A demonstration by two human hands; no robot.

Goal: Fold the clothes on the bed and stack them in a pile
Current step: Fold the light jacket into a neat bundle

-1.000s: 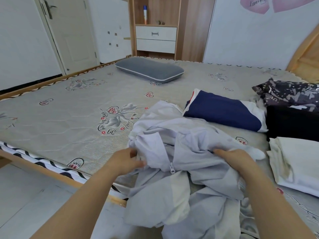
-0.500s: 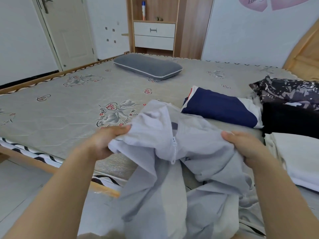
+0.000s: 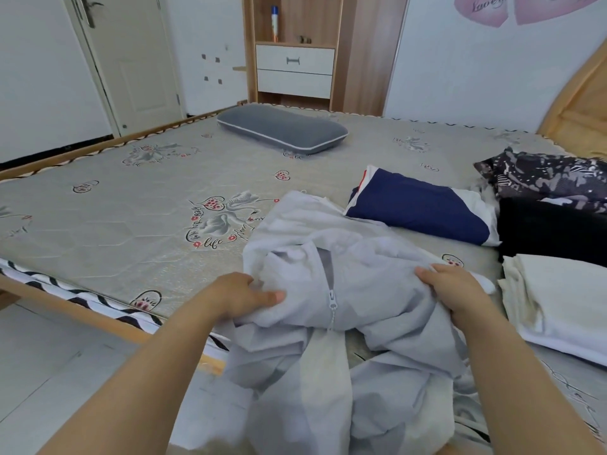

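A pale grey zip-up jacket (image 3: 345,267) lies crumpled on the near edge of the bed (image 3: 131,231), its lower part hanging over the side. My left hand (image 3: 243,295) grips its left side and my right hand (image 3: 450,287) grips its right side, with the zipper between them. A folded navy and white garment (image 3: 420,208) rests just beyond. On the right sit a folded cream garment (image 3: 558,300), a black one (image 3: 551,234) and a dark patterned one (image 3: 545,175).
A grey pillow (image 3: 282,128) lies at the far side of the mattress. The wooden bed frame (image 3: 82,311) runs along the near left edge, with tiled floor (image 3: 49,372) below. A wooden shelf unit with drawers (image 3: 294,64) and a door (image 3: 131,57) stand behind.
Both hands lifted the jacket off the bed half a second ago and have now lowered it back onto the mattress, still gripping it on each side.
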